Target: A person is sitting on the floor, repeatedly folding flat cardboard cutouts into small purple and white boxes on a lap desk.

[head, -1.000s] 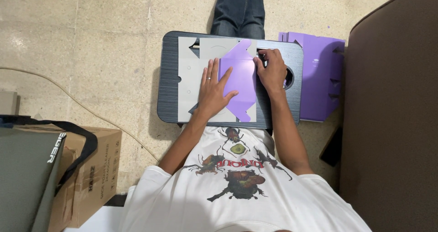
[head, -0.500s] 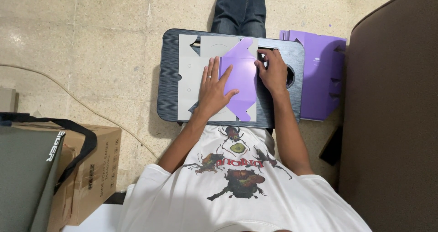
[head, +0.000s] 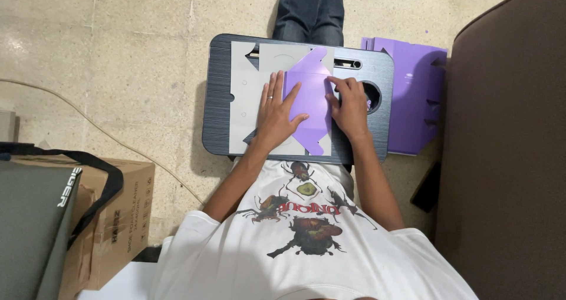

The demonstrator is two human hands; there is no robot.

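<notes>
Tabletop (head: 218, 99) carried the flat card blank (head: 244, 94), long axis running away from us, purple flap (head: 309, 108) folded over it. Light, stiff, creasable; best held at edges. Left hand (head: 276, 114) lay flat, fingers spread; right hand (head: 349, 108) fingers pressed together on the flap edge.

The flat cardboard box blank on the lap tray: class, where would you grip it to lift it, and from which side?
Probably the grey panel's left edge, from the left: it lies bare, while the left hand and right hand press the purple folded flap on the dark tray.
</notes>
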